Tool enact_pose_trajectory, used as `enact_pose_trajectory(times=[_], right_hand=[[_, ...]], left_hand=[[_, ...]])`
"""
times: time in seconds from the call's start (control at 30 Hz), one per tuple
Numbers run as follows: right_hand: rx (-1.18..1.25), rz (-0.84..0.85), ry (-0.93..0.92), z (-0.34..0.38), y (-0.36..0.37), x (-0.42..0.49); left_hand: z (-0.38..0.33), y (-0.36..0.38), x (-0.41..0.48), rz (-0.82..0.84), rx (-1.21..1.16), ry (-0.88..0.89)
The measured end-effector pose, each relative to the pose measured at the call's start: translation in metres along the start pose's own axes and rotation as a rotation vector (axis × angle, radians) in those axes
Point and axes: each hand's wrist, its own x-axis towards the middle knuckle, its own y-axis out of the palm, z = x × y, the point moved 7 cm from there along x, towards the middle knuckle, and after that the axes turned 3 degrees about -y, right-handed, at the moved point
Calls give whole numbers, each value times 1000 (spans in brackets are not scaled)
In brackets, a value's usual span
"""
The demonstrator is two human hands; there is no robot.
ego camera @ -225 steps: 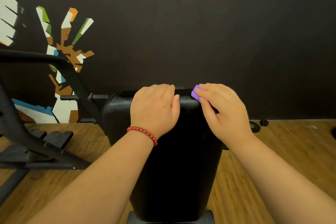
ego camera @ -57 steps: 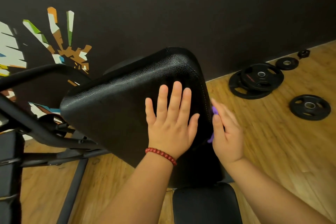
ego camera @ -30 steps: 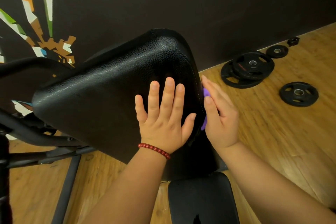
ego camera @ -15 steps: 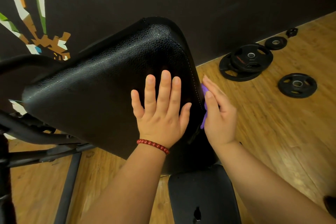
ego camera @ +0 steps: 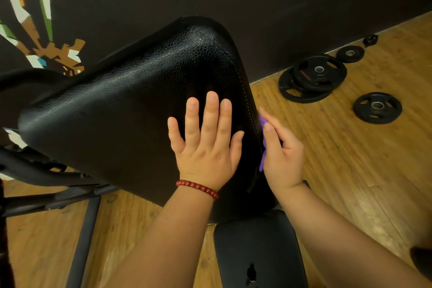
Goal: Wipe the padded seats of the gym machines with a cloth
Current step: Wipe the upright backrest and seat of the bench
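Since the earliest view your hands have come down off the top edge of the black, pebble-textured padded backrest (ego camera: 131, 110), and over the last second they have barely shifted. Your left hand (ego camera: 205, 145), with a red bead bracelet (ego camera: 196, 188) at the wrist, lies flat on the pad's broad face, fingers spread and straight, holding nothing. Your right hand (ego camera: 280, 154) presses the small purple cloth (ego camera: 262, 162) against the pad's right side edge with nearly straight fingers. Only slivers of the cloth show past the palm and fingertips, so I cannot tell whether the thumb also pinches it. That stitched edge runs near to far, from the smooth black seat pad (ego camera: 257, 252) below up to the rounded far corner, and the cloth sits about midway along it. Your right hand is the one on it, so the next stroke probably follows the seam. The black iron weight plates (ego camera: 313, 77) lie well apart on the wooden floor (ego camera: 350, 170) to the right.
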Motion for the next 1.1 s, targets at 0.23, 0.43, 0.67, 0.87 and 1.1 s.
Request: enact_pose_trajectory(times=[0.23, 0.43, 0.67, 0.87, 1.1], right_hand=[[-15, -59, -84, 25, 5, 10], [-27, -11, -42, -10, -2, -2], [-3, -36, -87, 5, -1, 4], [-73, -30, -119, -2, -3, 3], [-139, -39, -100, -7, -5, -4]], left_hand=[[-16, 12, -38, 112, -63, 50], [-16, 17, -43, 111, -76, 42], [-16, 19, -45, 96, -67, 52], [-17, 19, -48, 96, -74, 43], [-17, 20, -49, 98, -70, 42]])
